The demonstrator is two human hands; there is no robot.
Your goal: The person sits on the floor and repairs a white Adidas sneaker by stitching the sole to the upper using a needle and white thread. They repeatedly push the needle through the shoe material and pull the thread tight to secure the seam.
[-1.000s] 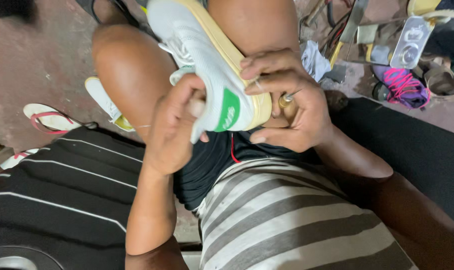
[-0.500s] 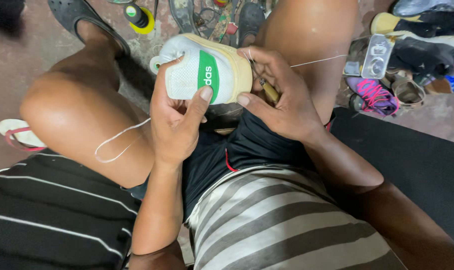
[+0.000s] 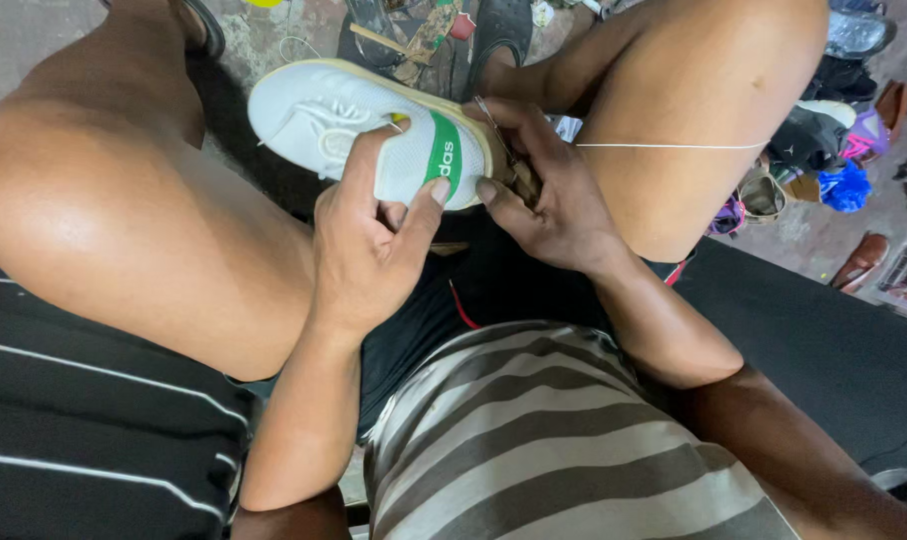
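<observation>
Shoe (image 3: 344, 125) between knees (sandals (image 3: 414, 30) behind it).

The shoe (image 3: 359, 135) is showing white, with a green heel tab and a cream sole edge. The thread (image 3: 674, 146) running right is looking white. The shirt (image 3: 564, 450) near the camera is carrying grey and off-white stripes. The cloth (image 3: 84, 430) at near left is showing black with thin white stripes. The shorts (image 3: 434, 310) are appearing black with a red line.
</observation>
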